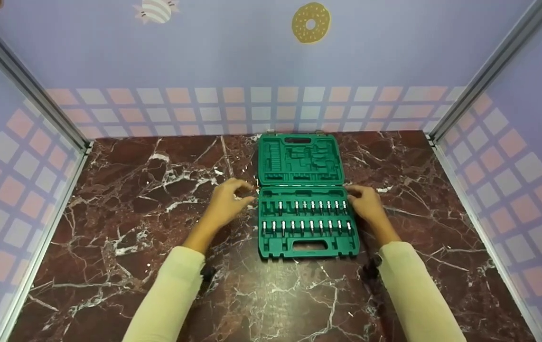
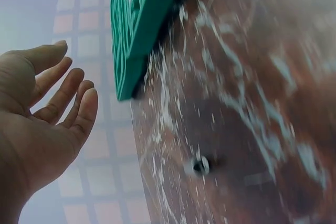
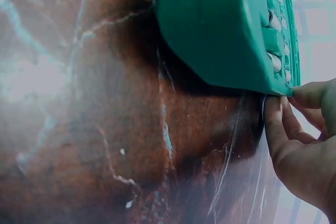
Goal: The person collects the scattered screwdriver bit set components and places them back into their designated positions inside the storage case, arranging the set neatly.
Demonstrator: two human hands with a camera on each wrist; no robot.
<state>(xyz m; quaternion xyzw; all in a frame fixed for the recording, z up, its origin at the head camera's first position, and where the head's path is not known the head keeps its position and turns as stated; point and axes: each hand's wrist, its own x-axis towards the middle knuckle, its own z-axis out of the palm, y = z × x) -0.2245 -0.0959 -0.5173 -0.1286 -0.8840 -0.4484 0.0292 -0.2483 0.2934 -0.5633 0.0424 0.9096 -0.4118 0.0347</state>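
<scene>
A green plastic tool case (image 1: 309, 194) lies opened flat on the table, its molded lid (image 1: 302, 159) at the back. Two rows of silver socket bits (image 1: 321, 227) fill slots in the front half. My right hand (image 1: 367, 203) pinches the case's right edge by the hinge; in the right wrist view the thumb (image 3: 310, 95) is at the rim and the other fingers are below it. Just left of the case is my left hand (image 1: 229, 199), its fingers loosely bent and holding nothing. In the left wrist view, that hand (image 2: 47, 103) is apart from the case.
The table (image 1: 124, 204) is dark red marble with white veins. A small ring-shaped metallic piece (image 2: 199, 165) shows blurred on it in the left wrist view. Patterned purple walls (image 1: 233, 52) enclose the back and both sides.
</scene>
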